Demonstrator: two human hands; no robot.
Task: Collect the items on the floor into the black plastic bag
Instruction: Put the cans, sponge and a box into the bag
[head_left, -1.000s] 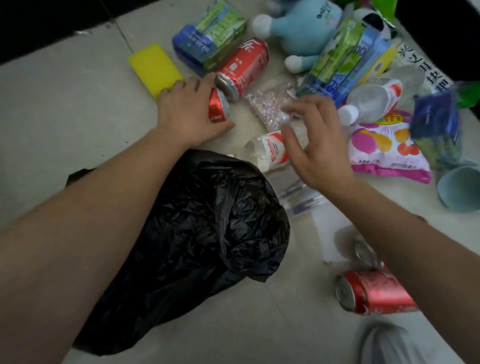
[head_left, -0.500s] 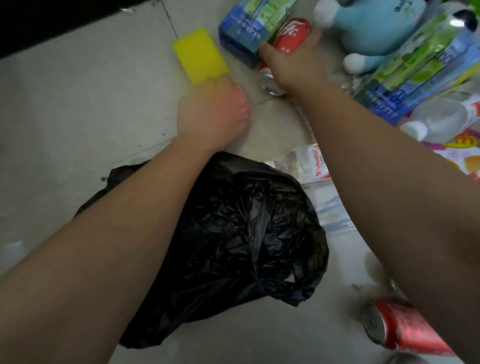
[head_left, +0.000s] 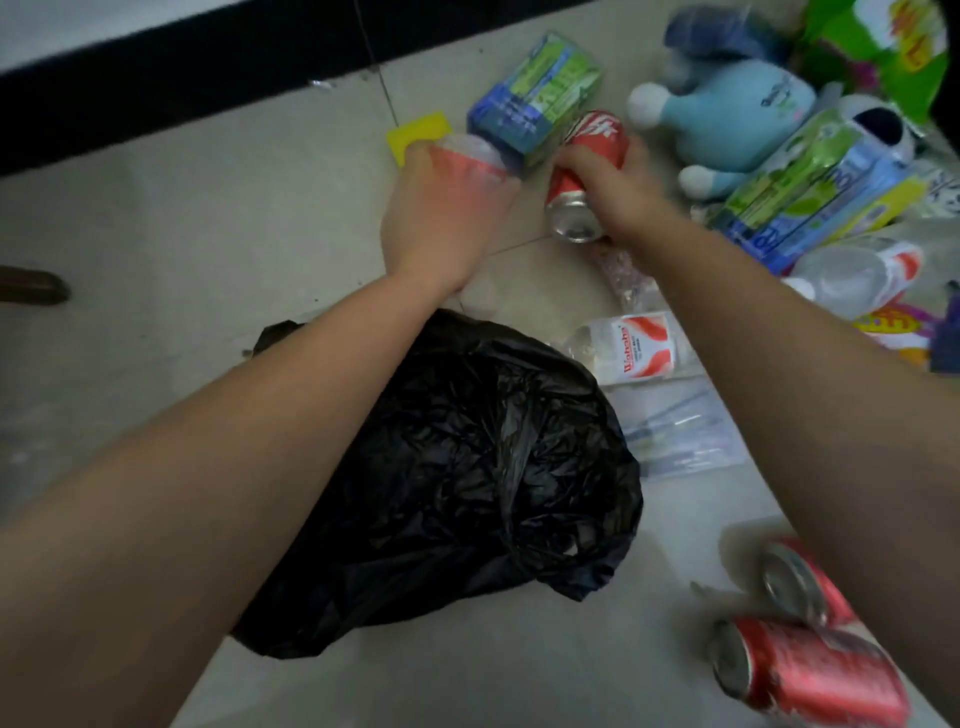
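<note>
Both hands on cans above the black plastic bag (head_left: 467, 467)

The left hand (head_left: 441, 218) has its grip closed around a blurred red can (head_left: 467, 158); the right hand (head_left: 618, 195) clasps a second red can (head_left: 584, 171) lying on the floor (head_left: 182, 234), just right of the left grip.

Bag (head_left: 467, 467) left of two cans (head_left: 800, 639)
</note>
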